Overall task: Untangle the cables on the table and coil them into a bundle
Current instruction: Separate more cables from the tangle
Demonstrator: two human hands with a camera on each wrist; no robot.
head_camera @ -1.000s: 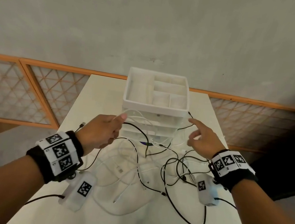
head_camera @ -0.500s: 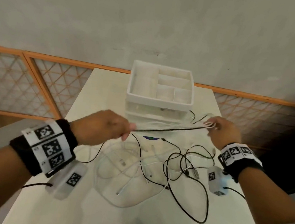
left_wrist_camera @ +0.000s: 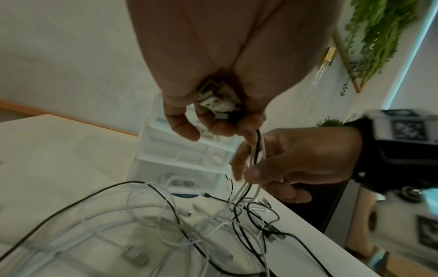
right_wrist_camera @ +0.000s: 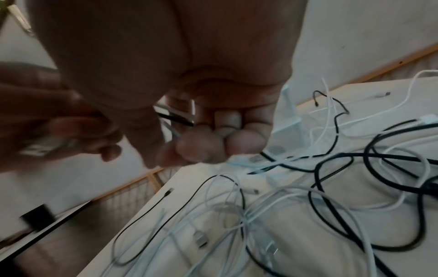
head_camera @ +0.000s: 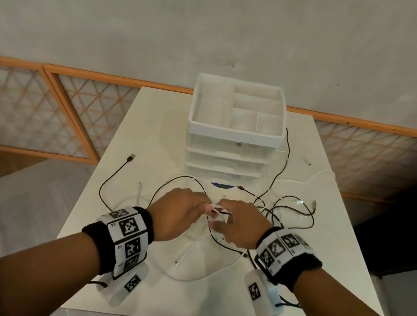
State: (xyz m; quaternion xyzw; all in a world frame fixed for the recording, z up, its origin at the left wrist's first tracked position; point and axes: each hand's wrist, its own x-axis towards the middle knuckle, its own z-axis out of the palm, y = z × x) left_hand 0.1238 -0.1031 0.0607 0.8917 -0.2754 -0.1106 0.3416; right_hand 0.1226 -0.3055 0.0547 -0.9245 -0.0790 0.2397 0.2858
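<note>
White and pale, the surface (head_camera: 153, 125) carries a small drawer unit (head_camera: 234, 134) at its far side, and I see the tangle of cables (head_camera: 268, 217) spread in front of it, black and white strands crossing. My left hand (head_camera: 176, 214) sits just above the heap with its fingers (left_wrist_camera: 184, 125) curled tight round several plug ends (left_wrist_camera: 213, 101). From there a few strands (left_wrist_camera: 254, 155), black and white, run straight down into my right hand (head_camera: 238, 229), whose thumb and fingers (left_wrist_camera: 258, 174) pinch them together. Both hands are nearly touching, over the middle of the surface. Loose plugs lie out at the left and right edges.
</note>
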